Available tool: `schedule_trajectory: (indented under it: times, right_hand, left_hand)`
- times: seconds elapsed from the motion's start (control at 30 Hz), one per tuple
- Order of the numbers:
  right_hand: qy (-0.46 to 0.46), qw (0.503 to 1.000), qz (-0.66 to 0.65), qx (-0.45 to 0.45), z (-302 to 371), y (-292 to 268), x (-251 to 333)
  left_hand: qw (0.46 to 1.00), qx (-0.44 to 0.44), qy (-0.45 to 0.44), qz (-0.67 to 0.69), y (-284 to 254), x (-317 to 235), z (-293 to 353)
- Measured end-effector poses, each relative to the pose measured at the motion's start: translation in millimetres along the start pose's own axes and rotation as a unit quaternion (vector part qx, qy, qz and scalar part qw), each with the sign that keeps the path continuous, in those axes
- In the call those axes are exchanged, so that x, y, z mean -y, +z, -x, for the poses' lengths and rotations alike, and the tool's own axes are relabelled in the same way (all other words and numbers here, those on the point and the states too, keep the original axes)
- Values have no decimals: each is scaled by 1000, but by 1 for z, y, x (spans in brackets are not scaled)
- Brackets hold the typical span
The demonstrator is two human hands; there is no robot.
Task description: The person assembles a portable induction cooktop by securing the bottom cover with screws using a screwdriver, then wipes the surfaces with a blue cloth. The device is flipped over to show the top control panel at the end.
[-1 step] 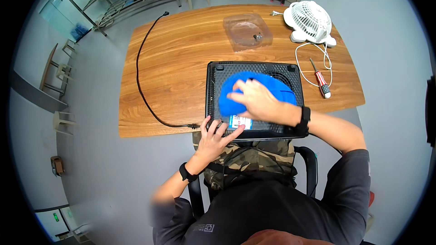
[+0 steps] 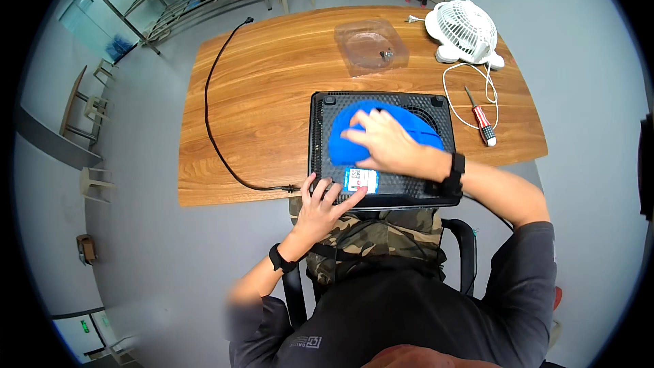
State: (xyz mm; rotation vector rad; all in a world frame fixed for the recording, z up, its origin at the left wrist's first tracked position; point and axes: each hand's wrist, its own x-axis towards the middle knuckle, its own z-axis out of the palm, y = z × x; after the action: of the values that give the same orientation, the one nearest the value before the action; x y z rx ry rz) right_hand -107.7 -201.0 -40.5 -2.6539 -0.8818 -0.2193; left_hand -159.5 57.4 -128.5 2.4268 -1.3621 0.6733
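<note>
A flat black appliance (image 2: 323,136) with rubber feet, a round fan grille and a label lies underside up at the table's near edge, possibly an induction cooker. My right hand (image 2: 385,140) presses a blue cloth (image 2: 347,152) onto it, fingers bent into the fabric. The cloth covers the middle of the underside and part of the grille. My left hand (image 2: 320,211) rests on the near left corner, fingers spread and thumb beside the blue-and-white label (image 2: 361,180).
A black power cord (image 2: 208,112) curves along the table's left side. At the right lie a screwdriver (image 2: 482,120) and a white fan (image 2: 466,31) with its cable. A clear plastic tray (image 2: 347,54) holding small metal parts sits at the back.
My right hand and the blue cloth have shifted slightly away from me, uncovering more of the label. My left hand stays where it was.
</note>
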Motion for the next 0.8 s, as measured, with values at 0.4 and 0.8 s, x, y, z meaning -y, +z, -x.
schedule_trajectory:
  times: [0.4, 0.8]
  right_hand:
    - [26, 999, -5, 32, -24, -19, -64]
    - [81, 995, -30, 44, 3, -37, -89]
  left_hand:
    - [1000, -9, 13, -15, 1, 0, -3]
    - [1000, -7, -2, -4, 1, -2, -3]
